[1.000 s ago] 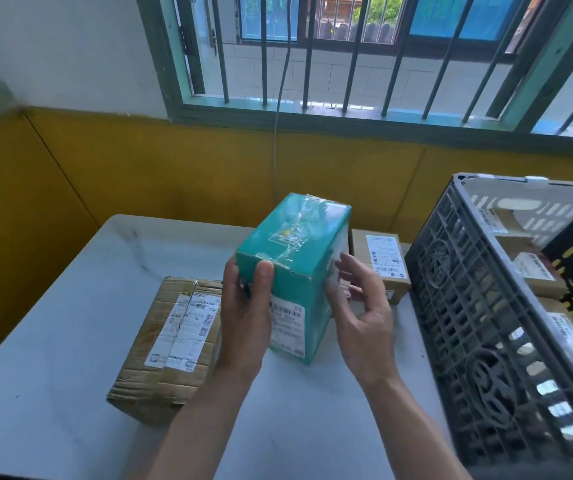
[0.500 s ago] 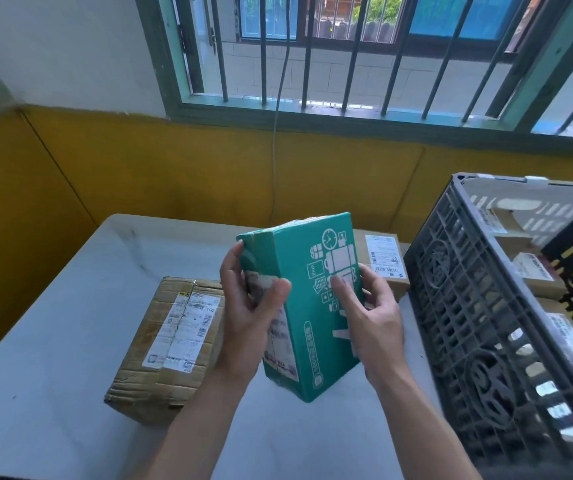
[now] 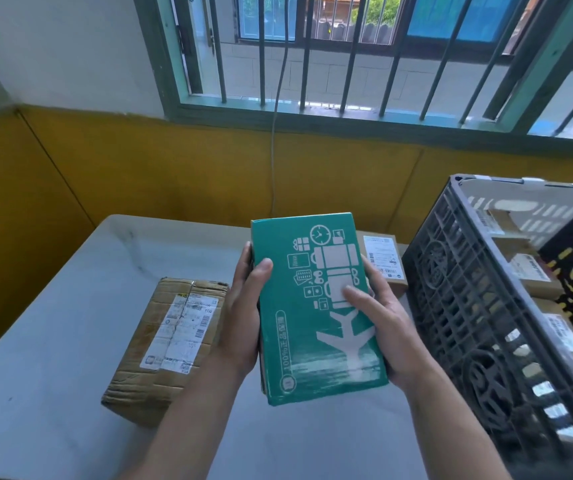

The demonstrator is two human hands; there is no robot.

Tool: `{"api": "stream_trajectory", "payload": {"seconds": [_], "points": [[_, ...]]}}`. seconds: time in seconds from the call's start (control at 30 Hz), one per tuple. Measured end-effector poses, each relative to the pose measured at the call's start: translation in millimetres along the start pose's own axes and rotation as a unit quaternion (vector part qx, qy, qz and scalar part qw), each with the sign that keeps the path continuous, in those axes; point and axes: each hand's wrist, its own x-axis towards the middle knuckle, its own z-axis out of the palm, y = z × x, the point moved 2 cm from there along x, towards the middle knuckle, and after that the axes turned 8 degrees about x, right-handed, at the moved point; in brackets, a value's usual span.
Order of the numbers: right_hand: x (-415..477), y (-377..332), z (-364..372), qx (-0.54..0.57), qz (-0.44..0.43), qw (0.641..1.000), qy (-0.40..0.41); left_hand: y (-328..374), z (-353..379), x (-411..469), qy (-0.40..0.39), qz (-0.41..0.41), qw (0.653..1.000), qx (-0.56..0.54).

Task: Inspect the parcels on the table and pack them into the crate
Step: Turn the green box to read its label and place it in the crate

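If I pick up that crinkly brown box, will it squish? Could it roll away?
It would probably squish a little: the brown box looks wrinkled and dented. It likely won't roll, since it lies on a broad flat side on the table. Its weight can't be judged from here.

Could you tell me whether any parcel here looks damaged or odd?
Yes: the brown cardboard parcel at the left of the grey table is battered, its sides creased and dented, its white shipping label wrinkled and split. The held teal cardboard box shows only light scuffing.
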Motion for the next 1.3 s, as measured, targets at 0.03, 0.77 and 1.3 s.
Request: {"api": "stream_trajectory", "payload": {"seconds": [0.03,0.77,1.3], "points": [[0,0,0,0.014,-0.001,1.0,0.01,0,1,1,-0.005,-0.009,1.0,0.018],[0,-7,1,0.063,-0.012,0.995,0.072,-3,10,-18,-0.057,0.027,0.998,0.011],[-4,-5,12,-0.021,-0.111,0.989,0.097,2,16,-23,-0.032,0.039,0.998,0.05]]}}
